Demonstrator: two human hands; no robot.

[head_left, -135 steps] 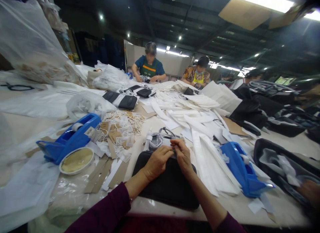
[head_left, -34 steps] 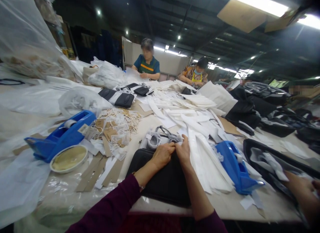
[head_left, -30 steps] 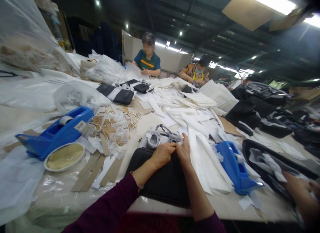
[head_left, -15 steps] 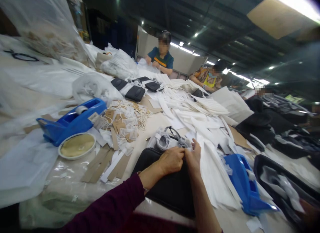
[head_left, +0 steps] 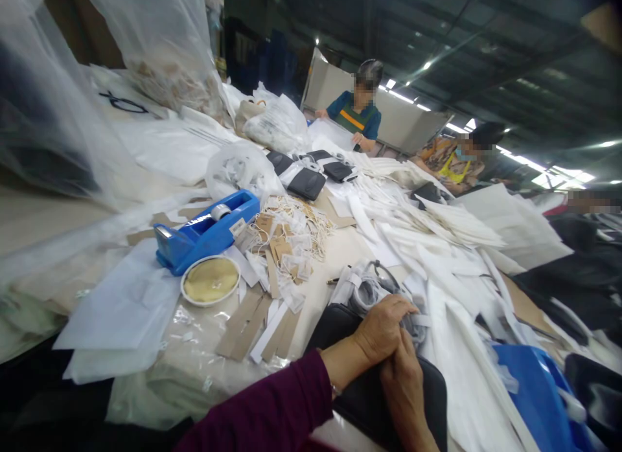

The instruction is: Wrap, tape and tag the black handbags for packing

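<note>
A black padded case point(head_left: 335, 326) lies flat at the bottom centre, with a grey coiled cable point(head_left: 367, 293) at its far edge, partly wrapped in white strips. Over the case, my left hand point(head_left: 386, 326) has its fingers curled together at the cable's near side. My right hand point(head_left: 404, 368) touches it from below, its fingers bent inward. Both hands are closed on something small at the cable; the fingers hide what it is.
Left of the case are a blue tape dispenser point(head_left: 207, 230), a round yellowish dish point(head_left: 210, 280) and strung brown tags point(head_left: 282, 245). White sheets point(head_left: 461, 348) and a second blue dispenser point(head_left: 534, 394) lie right. Two people work across the table.
The view has swung left, so the table's things appear further right. My hands have come closer together, and the fingers of my right hand, spread upward before, are now bent in.
</note>
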